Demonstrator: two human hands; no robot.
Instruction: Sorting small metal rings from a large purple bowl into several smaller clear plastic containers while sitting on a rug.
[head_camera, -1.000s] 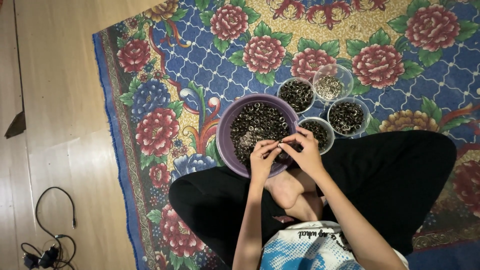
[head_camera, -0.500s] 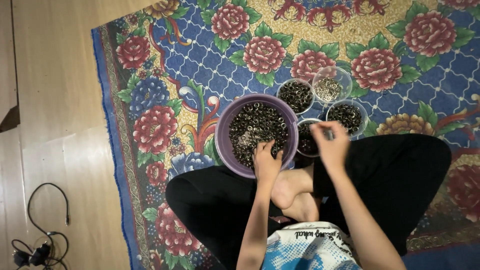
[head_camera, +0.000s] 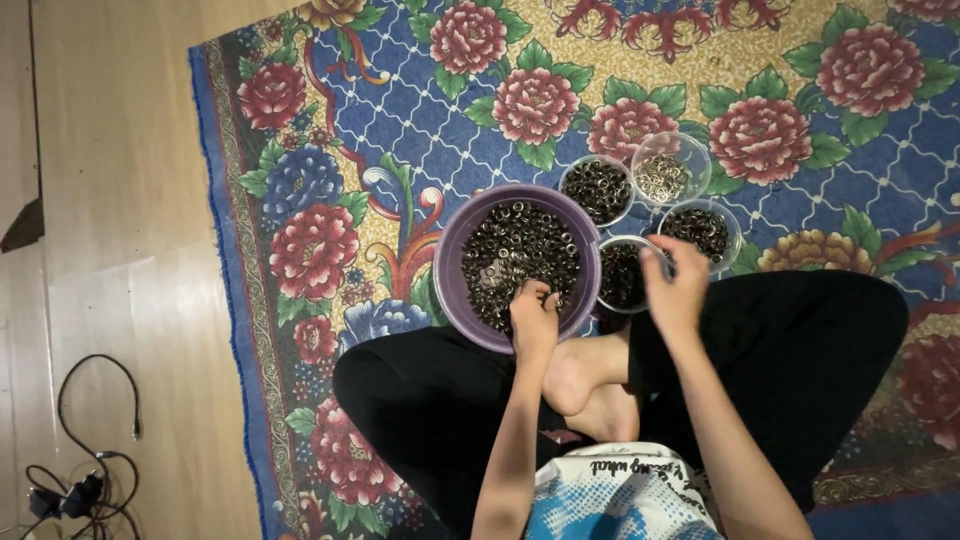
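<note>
Head view, looking straight down: the left hand (head_camera: 535, 318) rests at the 5 o'clock rim inside a round purple plastic bowl (head_camera: 450, 270), fingers curled down into a heap of small dark metal rings (head_camera: 515, 250); the fingertips are buried among them, so whether that grip has closed on any ring cannot be told. The right hand (head_camera: 675, 285) hovers over the near clear bowl (head_camera: 618, 275), covering its 3 o'clock edge; its fingers are bent and seen from the back, and what they pinch, if anything, is hidden. Three more clear bowls (head_camera: 690, 225) sit at 12 to 2 o'clock from it, each holding ring-like pieces too small to tell apart. All stand on a woven carpet (head_camera: 330, 200) with red roses on blue lattice. Black trousers (head_camera: 800, 360) and a bare foot (head_camera: 580, 375) fill the lower frame; a black cable (head_camera: 95, 420) coils on the wooden floor (head_camera: 120, 150), cut off at the corner.
</note>
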